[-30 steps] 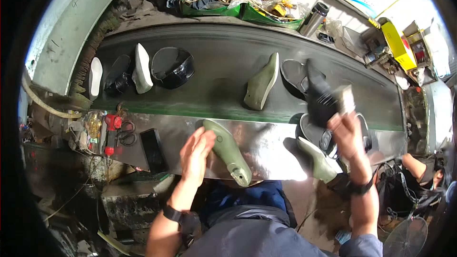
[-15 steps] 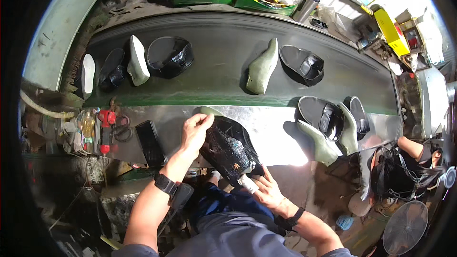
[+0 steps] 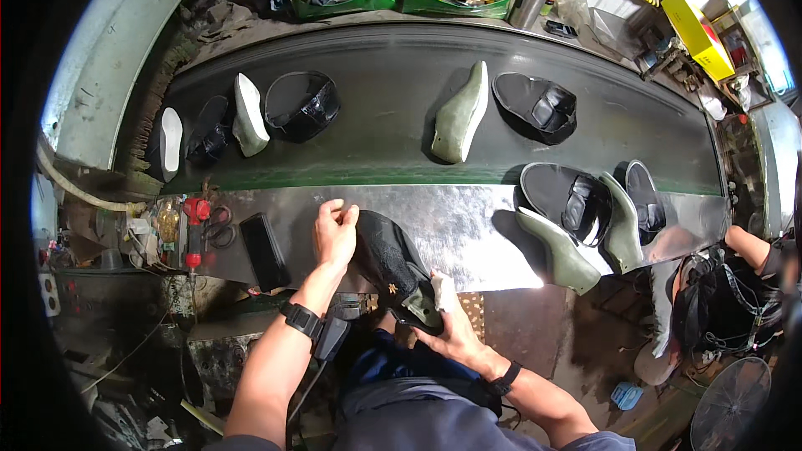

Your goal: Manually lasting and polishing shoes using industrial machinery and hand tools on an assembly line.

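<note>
My right hand (image 3: 458,327) grips the heel end of a black shoe upper (image 3: 386,257) fitted over a shoe last. The upper is dark and textured, with a small gold-coloured ornament; a greenish part of the last shows in its opening. White wrapping covers a finger of that hand. Beside the toe end is my left hand (image 3: 336,238), its fingers loosely bent and partly apart; whether the thumb touches the shoe is unclear. Right of the shoe, two green shoe lasts (image 3: 558,250) (image 3: 620,225) stand on the metal ledge by black shoe uppers (image 3: 547,179) (image 3: 645,200).
A dark conveyor belt (image 3: 376,108) behind the ledge carries more lasts (image 3: 461,113) and black uppers (image 3: 301,108). A phone (image 3: 264,252) and a red-handled tool (image 3: 195,230) lie at left. Another person's arm (image 3: 748,244) and a round fan (image 3: 731,405) are at right.
The shoe has turned more upright, and its upper now looks smoother over the last. My left hand has come off the toe edge; my right hand has shifted around the heel.
</note>
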### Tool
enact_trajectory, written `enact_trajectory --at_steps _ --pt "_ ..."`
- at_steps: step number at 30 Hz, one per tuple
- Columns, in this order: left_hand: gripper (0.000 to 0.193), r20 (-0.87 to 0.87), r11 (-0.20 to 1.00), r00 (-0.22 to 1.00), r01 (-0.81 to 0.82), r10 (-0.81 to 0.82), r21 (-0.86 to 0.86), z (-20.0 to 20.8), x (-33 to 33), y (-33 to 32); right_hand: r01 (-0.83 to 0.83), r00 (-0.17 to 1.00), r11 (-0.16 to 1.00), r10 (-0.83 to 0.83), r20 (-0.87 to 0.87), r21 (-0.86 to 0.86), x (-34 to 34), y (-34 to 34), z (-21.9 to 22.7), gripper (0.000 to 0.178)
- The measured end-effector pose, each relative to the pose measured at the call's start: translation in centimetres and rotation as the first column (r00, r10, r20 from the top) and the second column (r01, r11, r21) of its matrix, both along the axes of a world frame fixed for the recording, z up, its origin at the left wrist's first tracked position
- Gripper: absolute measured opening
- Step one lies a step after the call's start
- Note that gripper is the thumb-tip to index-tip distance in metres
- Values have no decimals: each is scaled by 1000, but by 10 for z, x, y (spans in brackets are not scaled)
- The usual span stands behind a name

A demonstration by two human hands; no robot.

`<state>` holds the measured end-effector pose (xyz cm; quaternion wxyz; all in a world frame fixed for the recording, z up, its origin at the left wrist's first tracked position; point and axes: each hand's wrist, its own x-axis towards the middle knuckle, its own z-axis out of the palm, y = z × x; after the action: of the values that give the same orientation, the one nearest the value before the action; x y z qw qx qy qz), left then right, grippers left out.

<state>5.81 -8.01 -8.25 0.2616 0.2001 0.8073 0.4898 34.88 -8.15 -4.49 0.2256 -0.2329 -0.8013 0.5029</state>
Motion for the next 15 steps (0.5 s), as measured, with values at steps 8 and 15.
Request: enact_trajectory --at_steps 8,15 --pt "50 -318 937 925 94 -206 -335 16 32 24 -159 986 986 156 54 54 10 20 -24 99" --pt "25 -23 974 996 -82 89 211 82 21 -1 -205 892 343 -320 -320 -917 -5 52 34 93"
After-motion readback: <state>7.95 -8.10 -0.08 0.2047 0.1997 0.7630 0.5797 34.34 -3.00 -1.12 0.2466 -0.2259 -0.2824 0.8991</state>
